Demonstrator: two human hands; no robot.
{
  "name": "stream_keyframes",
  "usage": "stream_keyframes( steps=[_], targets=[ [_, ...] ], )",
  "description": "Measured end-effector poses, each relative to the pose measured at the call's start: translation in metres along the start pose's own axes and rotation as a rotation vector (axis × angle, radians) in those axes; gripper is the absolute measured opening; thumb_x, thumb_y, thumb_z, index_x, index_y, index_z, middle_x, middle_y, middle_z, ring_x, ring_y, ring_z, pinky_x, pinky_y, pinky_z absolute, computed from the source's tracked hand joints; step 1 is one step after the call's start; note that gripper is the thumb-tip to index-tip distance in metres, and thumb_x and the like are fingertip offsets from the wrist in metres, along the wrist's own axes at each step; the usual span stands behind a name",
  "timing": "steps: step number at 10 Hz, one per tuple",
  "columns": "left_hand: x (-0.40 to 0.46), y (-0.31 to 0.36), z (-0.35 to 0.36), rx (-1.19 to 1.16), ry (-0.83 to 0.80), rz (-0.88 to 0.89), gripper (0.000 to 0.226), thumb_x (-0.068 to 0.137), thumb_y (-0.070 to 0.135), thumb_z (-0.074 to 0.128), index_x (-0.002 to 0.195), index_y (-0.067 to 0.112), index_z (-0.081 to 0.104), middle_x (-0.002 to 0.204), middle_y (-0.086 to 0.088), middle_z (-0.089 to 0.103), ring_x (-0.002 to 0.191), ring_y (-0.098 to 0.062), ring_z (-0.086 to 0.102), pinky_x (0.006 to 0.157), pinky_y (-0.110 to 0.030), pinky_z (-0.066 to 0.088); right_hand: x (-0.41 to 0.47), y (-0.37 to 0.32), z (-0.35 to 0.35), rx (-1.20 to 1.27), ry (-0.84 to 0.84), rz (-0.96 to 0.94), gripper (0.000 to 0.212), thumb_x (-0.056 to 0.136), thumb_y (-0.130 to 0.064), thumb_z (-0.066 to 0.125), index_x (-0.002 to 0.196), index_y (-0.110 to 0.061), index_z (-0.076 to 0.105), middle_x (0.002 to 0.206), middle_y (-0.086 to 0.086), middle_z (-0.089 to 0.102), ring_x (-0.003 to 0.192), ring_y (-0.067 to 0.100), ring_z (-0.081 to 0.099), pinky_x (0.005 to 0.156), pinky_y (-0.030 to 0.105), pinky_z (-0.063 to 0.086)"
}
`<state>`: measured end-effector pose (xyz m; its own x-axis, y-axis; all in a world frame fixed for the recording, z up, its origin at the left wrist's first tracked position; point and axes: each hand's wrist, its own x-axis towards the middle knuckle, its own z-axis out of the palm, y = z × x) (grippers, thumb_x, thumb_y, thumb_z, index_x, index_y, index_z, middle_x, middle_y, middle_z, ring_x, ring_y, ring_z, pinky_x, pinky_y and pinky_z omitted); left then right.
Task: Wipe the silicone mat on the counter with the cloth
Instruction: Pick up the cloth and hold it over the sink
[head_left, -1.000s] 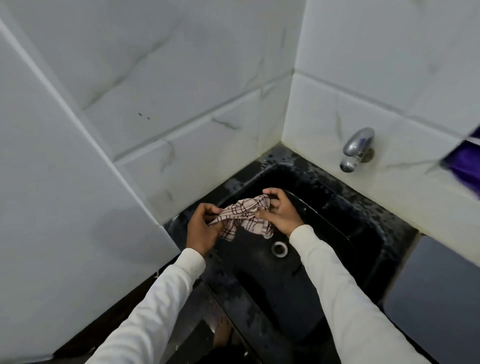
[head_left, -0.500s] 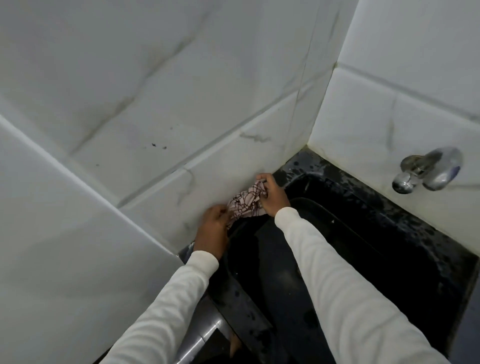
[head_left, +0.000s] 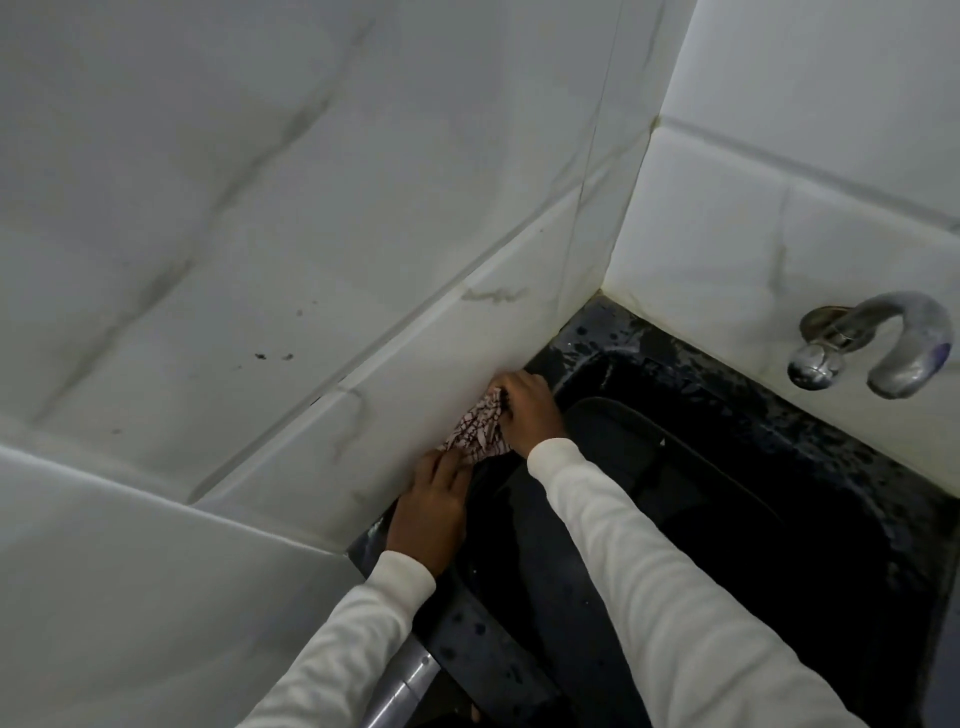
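Note:
A checked pink-and-white cloth (head_left: 477, 428) is bunched on the left rim of the black sink, against the white tiled wall. My right hand (head_left: 527, 410) grips its far end. My left hand (head_left: 431, 512) presses on its near end, fingers over the fabric. Both arms wear white sleeves. No silicone mat can be made out in this view.
The black sink basin (head_left: 727, 519) fills the lower right, its wet speckled rim (head_left: 701, 358) running along the back wall. A chrome tap (head_left: 878, 348) sticks out of the right wall. White marble tiles (head_left: 311, 208) close in on the left. A metal pipe (head_left: 405, 680) shows below.
Both hands carried the cloth from above the basin to the sink's left rim against the wall. My view swung left, so the tap sits further right and the drain is out of sight.

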<state>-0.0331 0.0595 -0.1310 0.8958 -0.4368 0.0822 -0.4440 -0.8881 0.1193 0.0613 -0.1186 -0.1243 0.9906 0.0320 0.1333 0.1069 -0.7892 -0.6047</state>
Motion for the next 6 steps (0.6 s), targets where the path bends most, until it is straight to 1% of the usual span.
stream_keyframes(
  steps=[1,2,3,4,5,6],
  targets=[
    [0.001,0.002,0.005,0.000,-0.025,0.036,0.044,0.079,0.015,0.042,0.112,0.005,0.069,0.120,-0.012,0.063,0.107,-0.035,0.056,0.083,-0.040,0.057,-0.012,-0.001,-0.001,0.052,0.023,-0.024,0.045,0.068,0.008,0.055,0.106,-0.016,0.061,0.109,0.002,0.061,0.103,0.023,0.049,0.088,0.031,0.044],
    [0.005,0.004,0.005,-0.002,-0.066,0.022,0.043,0.076,0.013,0.040,0.104,0.005,0.071,0.114,-0.012,0.066,0.102,-0.037,0.061,0.080,-0.041,0.059,-0.017,0.001,0.001,0.118,-0.136,0.002,0.047,0.069,0.006,0.060,0.111,-0.015,0.060,0.115,0.006,0.060,0.107,0.026,0.054,0.092,0.035,0.047],
    [0.007,0.004,0.005,0.011,-0.076,0.004,0.036,0.072,0.008,0.055,0.104,0.004,0.071,0.113,-0.013,0.066,0.102,-0.037,0.062,0.083,-0.041,0.058,-0.015,0.001,-0.004,0.156,-0.239,0.037,0.049,0.071,0.002,0.060,0.116,-0.016,0.058,0.121,0.006,0.058,0.114,0.027,0.051,0.096,0.037,0.045],
    [0.004,0.010,0.001,0.039,-0.132,-0.022,0.042,0.063,0.004,0.071,0.105,0.004,0.070,0.114,-0.012,0.064,0.103,-0.037,0.060,0.082,-0.042,0.058,-0.021,0.002,-0.014,0.050,-0.332,0.051,0.061,0.076,-0.006,0.064,0.133,-0.021,0.048,0.136,0.005,0.050,0.133,0.027,0.036,0.107,0.036,0.036],
    [0.004,0.020,-0.003,0.123,-0.172,-0.068,0.038,0.058,0.009,0.076,0.095,0.004,0.070,0.105,-0.016,0.063,0.097,-0.040,0.058,0.075,-0.044,0.057,-0.042,0.005,-0.031,0.071,-0.297,0.090,0.070,0.081,-0.008,0.061,0.144,-0.022,0.035,0.149,0.002,0.037,0.142,0.024,0.022,0.114,0.039,0.028],
    [0.008,0.044,-0.007,0.181,-0.243,-0.100,0.026,0.065,0.018,0.072,0.089,0.006,0.071,0.097,-0.021,0.060,0.094,-0.040,0.053,0.082,-0.050,0.049,-0.086,0.010,-0.057,0.092,-0.248,0.151,0.067,0.084,-0.010,0.058,0.144,-0.026,0.036,0.146,0.001,0.042,0.136,0.020,0.033,0.111,0.033,0.032]
  ],
)
